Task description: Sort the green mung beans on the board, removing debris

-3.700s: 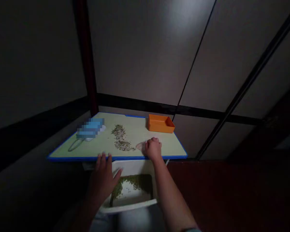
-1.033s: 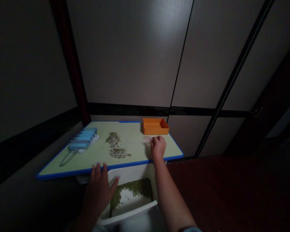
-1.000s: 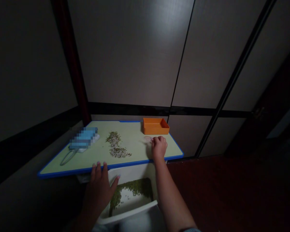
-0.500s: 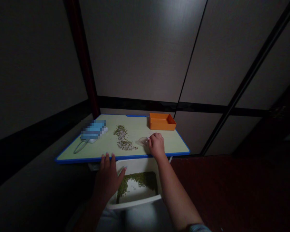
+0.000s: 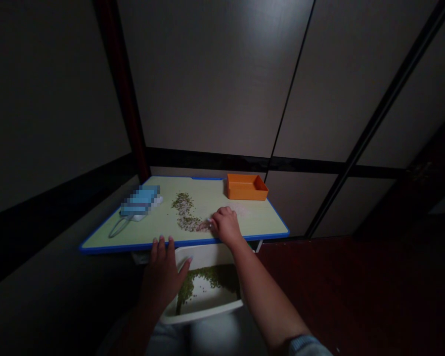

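My right hand (image 5: 227, 226) is closed around a small clear plastic scoop-like tool (image 5: 204, 226), whose front end touches the lower right part of a pile of mixed grains (image 5: 185, 213). The pile shows green bean-like pieces and pale pinkish grains, strewn in a curved band on the table (image 5: 159, 230). My left hand (image 5: 165, 272) is open, fingers spread, its fingertips at the table's blue front edge and its thumb by the rim of a white tub (image 5: 203, 316). Small green beans (image 5: 215, 276) lie in the tub, below the table edge.
An orange rectangular box (image 5: 246, 192) stands at the table's back right. A blurred blue item (image 5: 140, 200) with a loop strap (image 5: 120, 226) lies at the left. Pale cabinet panels (image 5: 215, 89) rise behind, and the dark red floor (image 5: 300, 287) lies to the right.
My right hand has moved left with the clear tool, from beside the pile to its lower right end. My left hand stays at the table edge. The view has shifted slightly.
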Tool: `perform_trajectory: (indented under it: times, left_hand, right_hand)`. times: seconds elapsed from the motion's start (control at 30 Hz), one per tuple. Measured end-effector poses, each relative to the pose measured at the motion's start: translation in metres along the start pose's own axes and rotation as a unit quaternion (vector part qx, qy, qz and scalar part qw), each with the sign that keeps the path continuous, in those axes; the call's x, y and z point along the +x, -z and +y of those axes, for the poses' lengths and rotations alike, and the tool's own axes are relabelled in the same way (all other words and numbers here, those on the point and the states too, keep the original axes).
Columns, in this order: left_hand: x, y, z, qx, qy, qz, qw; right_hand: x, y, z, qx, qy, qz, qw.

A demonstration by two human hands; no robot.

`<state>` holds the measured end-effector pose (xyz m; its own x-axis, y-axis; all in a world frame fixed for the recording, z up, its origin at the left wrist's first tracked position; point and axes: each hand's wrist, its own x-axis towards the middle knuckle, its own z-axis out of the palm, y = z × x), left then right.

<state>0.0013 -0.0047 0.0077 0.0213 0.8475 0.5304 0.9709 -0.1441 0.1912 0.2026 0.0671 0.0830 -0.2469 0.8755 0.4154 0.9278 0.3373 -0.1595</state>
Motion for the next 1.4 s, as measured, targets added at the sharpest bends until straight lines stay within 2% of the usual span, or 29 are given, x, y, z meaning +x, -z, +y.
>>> perform_trajectory:
  times: [0.17,0.5,0.6,0.7,0.8,0.93,1.1,1.23,1.4]
  left_hand:
    - [0.0,0.001,0.0,-0.002,-0.003,-0.005,1.0]
    - [0.001,-0.001,0.0,0.011,0.001,-0.001,1.0]
    - [0.0,-0.001,0.0,0.011,0.0,-0.001,1.0]
    - [0.0,0.0,0.0,0.008,-0.004,-0.001,1.0]
    - [0.0,0.0,0.0,0.007,0.0,-0.003,1.0]
    - [-0.001,0.0,0.001,0.005,0.002,-0.005,1.0]
    - [0.001,0.002,0.001,0.008,-0.002,-0.008,1.0]
    - [0.001,0.002,0.002,0.004,0.004,-0.012,1.0]
    - [0.0,0.001,0.001,-0.003,0.009,-0.006,1.0]
  right_hand:
    - [0.0,0.003,0.008,-0.01,-0.036,0.006,0.999]
    - [-0.002,-0.001,0.034,0.017,-0.106,0.065,0.992]
    - [-0.001,0.0,0.035,0.004,-0.151,0.084,0.985]
    - [0.002,-0.001,0.029,-0.02,-0.175,0.071,0.982]
    - [0.005,-0.004,0.021,-0.02,-0.149,0.051,0.987]
    - [0.006,-0.008,0.011,-0.009,-0.082,0.042,0.996]
    - [0.002,-0.006,0.013,0.026,-0.026,0.049,0.998]
    - [-0.003,-0.002,0.023,0.057,-0.017,0.055,0.997]
    - [-0.008,0.0,0.035,0.067,-0.065,0.11,0.989]
